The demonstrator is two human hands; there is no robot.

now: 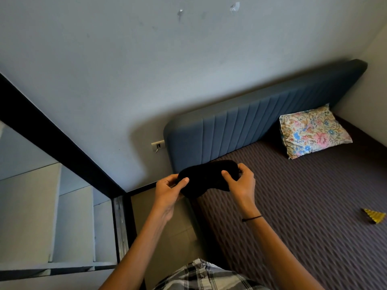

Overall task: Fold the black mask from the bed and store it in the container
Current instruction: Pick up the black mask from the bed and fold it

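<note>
A black mask point(206, 177) is held up in the air in front of me, stretched flat between both hands, over the near left corner of the bed point(293, 206). My left hand point(168, 190) pinches its left end between thumb and fingers. At the mask's right end, my right hand point(240, 181) grips it the same way. A thin black band circles my right wrist. No container is in view.
The bed has a brown patterned cover and a blue padded headboard point(251, 126). A floral pillow point(312, 130) leans at the far end. A small yellow object point(374, 215) lies on the cover at right. A dark-framed mirror or glass panel point(52, 206) stands at left.
</note>
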